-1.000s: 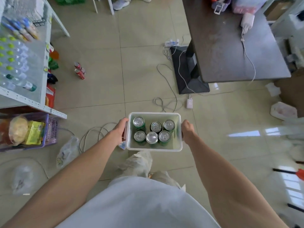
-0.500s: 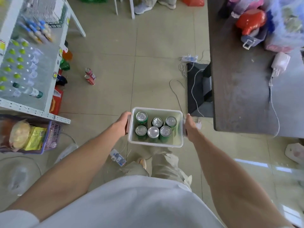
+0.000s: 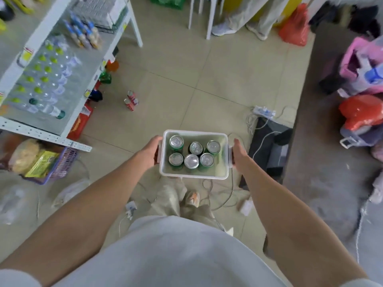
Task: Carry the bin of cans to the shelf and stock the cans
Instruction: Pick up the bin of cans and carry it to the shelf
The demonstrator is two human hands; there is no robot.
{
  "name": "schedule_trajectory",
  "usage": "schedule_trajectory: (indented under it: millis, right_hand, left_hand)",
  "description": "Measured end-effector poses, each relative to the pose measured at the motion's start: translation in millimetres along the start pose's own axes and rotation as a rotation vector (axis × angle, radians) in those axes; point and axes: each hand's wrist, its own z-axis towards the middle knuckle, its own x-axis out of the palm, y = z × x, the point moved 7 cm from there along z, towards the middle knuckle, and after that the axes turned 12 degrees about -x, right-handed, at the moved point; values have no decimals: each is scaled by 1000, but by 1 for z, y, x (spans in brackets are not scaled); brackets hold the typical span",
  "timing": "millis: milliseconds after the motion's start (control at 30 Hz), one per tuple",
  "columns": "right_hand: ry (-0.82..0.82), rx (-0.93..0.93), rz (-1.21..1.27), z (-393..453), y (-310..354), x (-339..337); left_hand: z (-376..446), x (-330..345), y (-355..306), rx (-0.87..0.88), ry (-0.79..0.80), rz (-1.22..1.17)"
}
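Observation:
A clear plastic bin (image 3: 219, 177) hangs in front of me above the tiled floor, level and upright. Several green cans (image 3: 191, 155) with silver tops stand inside it in two rows. My left hand (image 3: 150, 151) grips the bin's left side handle. My right hand (image 3: 238, 153) grips the right side handle. The white metal shelf (image 3: 51, 133) stands to my left, its top tier holding rows of clear bottles with green caps.
Two red cans (image 3: 131, 100) stand on the floor near the shelf. A purple basket (image 3: 62, 166) of snacks sits under the shelf corner. Cables and a power strip (image 3: 264, 111) lie on the floor. A dark table (image 3: 323, 162) with bags is on my right. A person's legs (image 3: 238, 17) stand ahead.
I have walked forward with the bin held the same way. The shelf has come closer on the left, and the dark table has slid along my right side.

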Motion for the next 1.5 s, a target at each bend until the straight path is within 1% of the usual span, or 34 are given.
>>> schedule_trajectory:
  millis: [100,167,300,367,500,700,767,900,967,1100,1167,1233,1300,1500]
  right_hand:
    - [-10,-16,-104,36,51,19]
    - [12,-37,-161,57,83,36]
    - [46,-32,-179,81,142,72]
    - [68,-65,-213,101,173,91]
    - [20,-119,-261,133,228,132]
    - [77,-171,-397,186,311,207]
    - [119,-188,-469,208,334,234]
    - [207,-200,-528,248,378,289]
    - [224,-202,-563,265,400,315]
    - [224,-252,-605,293,450,371]
    - [251,-289,-680,309,469,400]
    - [319,-332,-801,320,489,433]
    - [398,-382,-962,332,505,465]
    - [505,-508,-1221,356,526,545]
  left_hand:
    - [15,-9,-38,-19,-12,-32]
    - [23,-15,-68,-18,-16,-72]
    - [26,-29,-125,-27,3,-125]
    - [29,-41,-154,-3,-8,-179]
    - [32,-67,-194,5,-87,-253]
    - [50,-104,-257,4,-112,-470]
    - [60,-115,-275,-14,-146,-543]
    - [73,-143,-306,-64,-292,-603]
    - [79,-156,-326,-64,-351,-640]
    - [93,-174,-364,-30,-349,-766]
    - [103,-179,-374,3,-315,-816]
    - [108,-184,-385,16,-286,-902]
    - [115,-191,-397,2,-298,-966]
    - [141,-210,-407,-109,-404,-1194]
